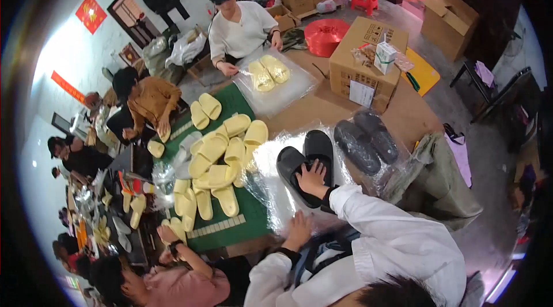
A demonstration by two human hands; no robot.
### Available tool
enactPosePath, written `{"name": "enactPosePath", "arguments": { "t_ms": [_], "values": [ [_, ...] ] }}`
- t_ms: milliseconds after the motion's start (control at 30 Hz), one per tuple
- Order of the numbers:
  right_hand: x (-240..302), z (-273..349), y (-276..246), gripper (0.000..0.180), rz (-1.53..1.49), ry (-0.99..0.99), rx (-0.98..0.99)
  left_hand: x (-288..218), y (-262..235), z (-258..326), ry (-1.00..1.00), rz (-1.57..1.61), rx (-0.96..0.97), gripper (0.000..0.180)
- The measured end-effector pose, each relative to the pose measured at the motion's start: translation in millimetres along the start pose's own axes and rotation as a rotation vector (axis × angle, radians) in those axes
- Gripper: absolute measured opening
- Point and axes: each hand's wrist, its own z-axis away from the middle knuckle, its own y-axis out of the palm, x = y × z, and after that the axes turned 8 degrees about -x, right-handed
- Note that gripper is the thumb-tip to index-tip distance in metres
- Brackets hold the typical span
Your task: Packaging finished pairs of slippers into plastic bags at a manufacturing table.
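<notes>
Slippers (291, 162), a black pair laid side by side, sit on clear plastic (264, 157) at the near side of the table, with the right hand (312, 181) spread flat across them, fingers apart and clasped around nothing. The left hand (299, 231) is wide open too, at the near edge of the plastic; from where I stand I cannot tell whether it presses down or just hovers. The pair looks like moulded foam, so I would expect it to be light, springy and hard to damage, best gripped by the sides or over the broad straps. The plastic seems thin and slippery, likely to slide and wrinkle unless pinched at an edge. Just to the right, a second dark pair (366, 143) shows through a clear bag that seems to wrap it. To the left, loose yellow slippers (216, 154) are heaped on a green mat (247, 232). Farther across, a co-worker in a white top (245, 22) has a yellow pair (268, 74) at a clear bag (296, 85), though I can't make out whether it lies inside or on top. A brown carton (345, 71) stands beyond the dark pair, carrying a small white box (385, 57); its contents are hidden. By the doorway, another cardboard box (449, 27) has its flaps up, its inside out of my sight.
</notes>
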Motion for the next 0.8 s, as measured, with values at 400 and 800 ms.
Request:
{"name": "enactPosePath", "arguments": {
  "t_ms": [400, 800],
  "values": [
    [-5, -46, 9, 0.035, -0.198, -0.014, -0.220, 4, 5, 1, 0.142, -0.156, -0.046, 0.050],
    [-86, 85, -166, 0.034, -0.506, -0.302, 0.438, 52, -60, -35, 0.220, -0.112, -0.197, 0.051]
  ]
}}
